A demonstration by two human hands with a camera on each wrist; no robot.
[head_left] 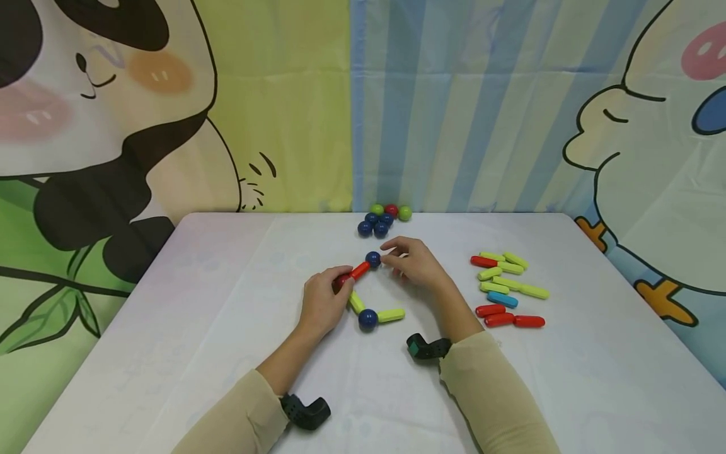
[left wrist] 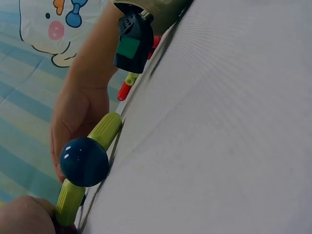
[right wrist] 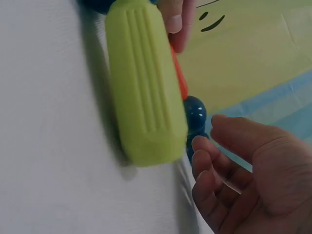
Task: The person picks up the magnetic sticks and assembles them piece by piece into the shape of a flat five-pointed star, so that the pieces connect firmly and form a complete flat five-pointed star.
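Note:
My left hand [head_left: 324,299] grips a dark red ball [head_left: 342,281], partly hidden by its fingers. From that ball a red stick [head_left: 360,271] runs to a dark blue ball [head_left: 373,259]. A yellow-green stick [head_left: 357,302] leads from it to a second blue ball [head_left: 368,320], which carries another yellow-green stick [head_left: 391,315] with a free end. My right hand [head_left: 416,263] is beside the far blue ball, fingers loosely bent. In the right wrist view its thumb and fingers [right wrist: 204,161] stand apart; whether they touch the ball I cannot tell.
At the table's back edge sits a cluster of blue, green and red balls [head_left: 381,229]. Loose sticks lie on the right: several yellow-green ones [head_left: 490,273], a blue one [head_left: 502,299] and several red ones [head_left: 529,321]. A patterned cloth [head_left: 454,126] hangs behind the table.

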